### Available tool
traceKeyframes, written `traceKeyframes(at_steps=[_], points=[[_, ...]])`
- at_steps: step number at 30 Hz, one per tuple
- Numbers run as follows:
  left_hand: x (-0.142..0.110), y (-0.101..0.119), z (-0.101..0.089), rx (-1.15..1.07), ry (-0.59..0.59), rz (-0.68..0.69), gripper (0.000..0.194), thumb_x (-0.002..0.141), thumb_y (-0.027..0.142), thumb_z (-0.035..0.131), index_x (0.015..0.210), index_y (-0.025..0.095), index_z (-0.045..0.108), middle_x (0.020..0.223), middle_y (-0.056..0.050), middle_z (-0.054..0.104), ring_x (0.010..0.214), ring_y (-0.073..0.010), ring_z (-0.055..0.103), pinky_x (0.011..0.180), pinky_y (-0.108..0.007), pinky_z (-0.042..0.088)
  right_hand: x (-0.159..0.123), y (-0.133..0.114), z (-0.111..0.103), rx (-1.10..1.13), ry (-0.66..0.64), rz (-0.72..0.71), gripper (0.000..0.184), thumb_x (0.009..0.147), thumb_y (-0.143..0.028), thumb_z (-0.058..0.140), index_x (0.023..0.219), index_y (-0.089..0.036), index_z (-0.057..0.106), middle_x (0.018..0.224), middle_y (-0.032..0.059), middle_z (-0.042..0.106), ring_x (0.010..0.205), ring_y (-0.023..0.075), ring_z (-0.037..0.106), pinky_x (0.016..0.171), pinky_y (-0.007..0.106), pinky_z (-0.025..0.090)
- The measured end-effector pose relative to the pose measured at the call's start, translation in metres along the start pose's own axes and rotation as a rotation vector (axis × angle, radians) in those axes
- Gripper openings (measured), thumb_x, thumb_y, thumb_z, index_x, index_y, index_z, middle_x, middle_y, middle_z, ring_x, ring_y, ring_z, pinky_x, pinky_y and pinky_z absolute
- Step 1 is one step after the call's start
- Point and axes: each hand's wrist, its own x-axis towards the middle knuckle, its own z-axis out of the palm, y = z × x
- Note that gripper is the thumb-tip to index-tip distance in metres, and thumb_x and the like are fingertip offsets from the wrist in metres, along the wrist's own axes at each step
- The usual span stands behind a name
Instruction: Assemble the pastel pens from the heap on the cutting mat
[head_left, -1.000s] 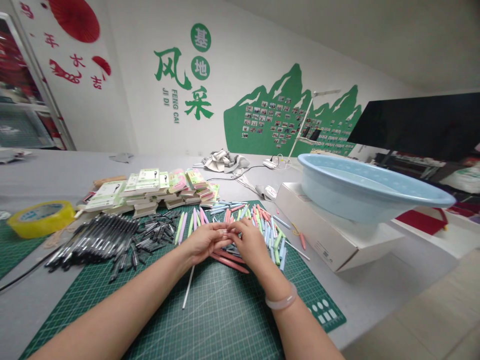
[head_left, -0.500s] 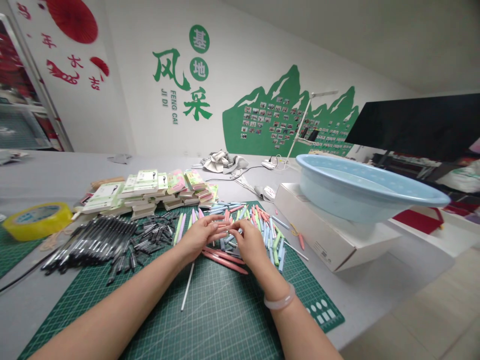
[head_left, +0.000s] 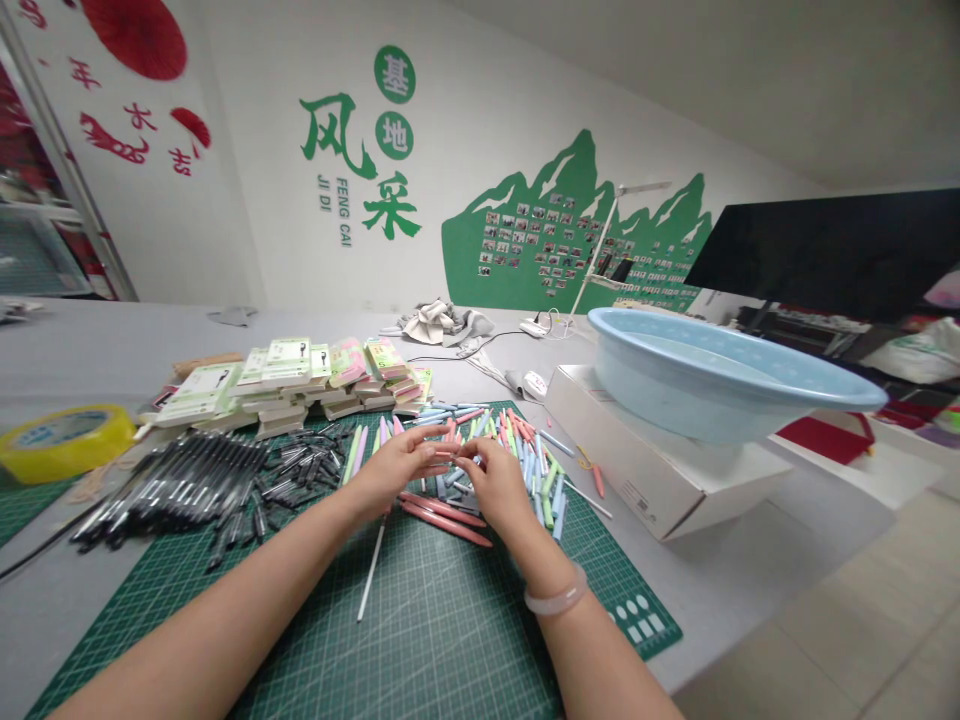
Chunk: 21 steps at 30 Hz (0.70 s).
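Pinching slim pastel plastic pen barrels

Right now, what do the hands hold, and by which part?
Cannot tell: the left hand and right hand meet above pastel plastic pen barrels; anything between them is too small to see.

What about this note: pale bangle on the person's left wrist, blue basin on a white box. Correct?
No: the pale bangle is on the person's right wrist, not the left, as the head view shows. The blue basin on the white box stands as you noted.
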Motion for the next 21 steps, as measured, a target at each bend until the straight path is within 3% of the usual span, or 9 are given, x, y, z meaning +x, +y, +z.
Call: traceKeyframes(at_steps=[15, 21], points=[[-0.003, 0.014, 0.004, 0.041, -0.018, 0.011, 0.05, 0.073, 0.033, 0.068, 0.119, 0.015, 0.056, 0.118, -0.017, 0.061, 0.112, -0.028, 0.055, 0.098, -0.045, 0.038, 0.004, 0.003, -0.001, 0.193, -0.073, 0.138, 0.012, 0.073, -0.024, 0.056, 0.074, -0.02, 0.068, 0.067, -0.0014, 0.062, 0.062, 0.0139, 0.049, 0.061, 0.025, 0.036], [-0.002, 0.01, -0.003, 0.01, -0.044, 0.019, 0.053, 0.076, 0.036, 0.065, 0.123, 0.015, 0.052, 0.119, -0.018, 0.06, 0.11, -0.0272, 0.056, 0.099, -0.044, 0.037, 0.004, 0.008, 0.003, 0.405, -0.13, 0.195, 0.014, 0.071, -0.029, 0.058, 0.073, -0.019, 0.067, 0.057, -0.0026, 0.056, 0.049, 0.0103, 0.042, 0.048, 0.022, 0.031]])
